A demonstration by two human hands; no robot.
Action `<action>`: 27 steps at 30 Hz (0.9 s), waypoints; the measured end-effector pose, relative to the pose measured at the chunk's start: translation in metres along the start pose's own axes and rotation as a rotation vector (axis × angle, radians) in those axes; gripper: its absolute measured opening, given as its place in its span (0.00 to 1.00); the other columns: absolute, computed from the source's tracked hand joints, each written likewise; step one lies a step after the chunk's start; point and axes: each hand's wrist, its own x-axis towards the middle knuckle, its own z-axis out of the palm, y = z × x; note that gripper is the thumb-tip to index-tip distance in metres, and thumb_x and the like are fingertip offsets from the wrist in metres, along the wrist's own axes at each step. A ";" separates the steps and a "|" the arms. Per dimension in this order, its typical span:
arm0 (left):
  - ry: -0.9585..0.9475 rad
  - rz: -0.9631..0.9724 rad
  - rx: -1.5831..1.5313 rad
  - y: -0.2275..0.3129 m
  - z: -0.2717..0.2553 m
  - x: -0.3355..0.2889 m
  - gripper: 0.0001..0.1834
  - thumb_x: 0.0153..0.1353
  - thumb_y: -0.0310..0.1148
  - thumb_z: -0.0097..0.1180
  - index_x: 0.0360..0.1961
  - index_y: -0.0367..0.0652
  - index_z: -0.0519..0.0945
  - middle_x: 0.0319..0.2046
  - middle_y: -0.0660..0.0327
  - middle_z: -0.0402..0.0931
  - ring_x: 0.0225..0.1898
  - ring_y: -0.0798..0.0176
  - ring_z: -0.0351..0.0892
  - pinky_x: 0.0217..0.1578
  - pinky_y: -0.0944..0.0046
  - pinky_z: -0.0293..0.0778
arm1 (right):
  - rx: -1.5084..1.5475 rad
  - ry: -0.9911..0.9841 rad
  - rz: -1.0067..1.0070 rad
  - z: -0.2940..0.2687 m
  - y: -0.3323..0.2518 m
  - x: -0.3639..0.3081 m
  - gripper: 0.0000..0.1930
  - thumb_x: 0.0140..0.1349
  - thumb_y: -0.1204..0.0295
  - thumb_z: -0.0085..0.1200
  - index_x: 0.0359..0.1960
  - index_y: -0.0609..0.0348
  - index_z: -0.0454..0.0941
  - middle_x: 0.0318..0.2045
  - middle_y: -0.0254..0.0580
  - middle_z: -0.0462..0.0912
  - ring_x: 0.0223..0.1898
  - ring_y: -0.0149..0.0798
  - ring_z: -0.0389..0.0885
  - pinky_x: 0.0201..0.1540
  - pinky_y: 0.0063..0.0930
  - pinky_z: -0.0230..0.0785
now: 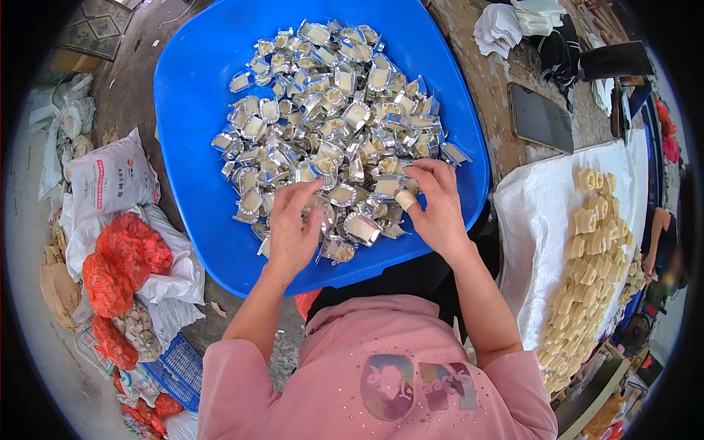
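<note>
A big blue plastic tub (187, 95) stands in front of me, heaped with small silvery, foil-like metal pieces with cream-coloured centres (330, 121). Over the near left of the heap is my left hand (293, 227), fingers bent and apart, its tips at the pieces. My right hand (440, 213) reaches in on the near right, thumb and fingers spread beside a few pieces. A beige wrap (405, 199) covers its thumb tip. Neither hand visibly grips a piece, though some fingertips are partly hidden.
On the right, a white cloth (524, 235) bears rows of cream-coloured pieces (587, 271). A dark phone (539, 117) and white gloves (499, 29) lie beyond it. At left are a white sack (110, 176), red bags (125, 257) and a blue crate (176, 370). Another person's arm (655, 238) shows at far right.
</note>
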 end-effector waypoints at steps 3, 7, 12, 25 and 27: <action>-0.125 -0.085 -0.086 0.005 0.005 -0.005 0.20 0.53 0.19 0.52 0.49 0.42 0.76 0.45 0.53 0.72 0.42 0.54 0.75 0.42 0.61 0.71 | -0.084 -0.089 0.047 -0.004 0.008 -0.004 0.24 0.45 0.85 0.57 0.48 0.60 0.74 0.49 0.47 0.70 0.48 0.52 0.71 0.52 0.40 0.66; -0.142 0.069 0.095 -0.008 0.014 -0.017 0.21 0.53 0.20 0.55 0.50 0.42 0.76 0.46 0.52 0.70 0.45 0.51 0.72 0.42 0.59 0.71 | 0.158 -0.104 0.218 -0.009 0.011 -0.007 0.24 0.46 0.86 0.56 0.50 0.62 0.73 0.47 0.48 0.72 0.47 0.49 0.74 0.50 0.37 0.69; -0.116 0.075 0.084 -0.003 0.017 -0.016 0.23 0.49 0.22 0.58 0.50 0.46 0.76 0.46 0.52 0.69 0.46 0.49 0.70 0.49 0.53 0.66 | 0.358 -0.033 0.328 -0.005 0.024 -0.011 0.22 0.50 0.87 0.54 0.50 0.62 0.73 0.40 0.47 0.78 0.42 0.43 0.80 0.45 0.31 0.72; -0.023 0.242 -0.289 0.049 0.028 -0.002 0.18 0.46 0.18 0.60 0.42 0.39 0.79 0.42 0.53 0.77 0.44 0.54 0.77 0.45 0.60 0.72 | 0.087 0.141 -0.059 -0.018 -0.011 -0.013 0.20 0.39 0.88 0.55 0.38 0.61 0.76 0.39 0.44 0.79 0.41 0.51 0.75 0.42 0.38 0.72; -0.016 0.267 -0.315 0.056 0.033 -0.001 0.17 0.46 0.18 0.61 0.40 0.38 0.79 0.41 0.53 0.78 0.43 0.56 0.78 0.44 0.62 0.73 | 0.086 0.126 -0.104 -0.020 -0.017 -0.014 0.20 0.39 0.88 0.56 0.38 0.61 0.76 0.39 0.44 0.79 0.40 0.50 0.75 0.42 0.37 0.72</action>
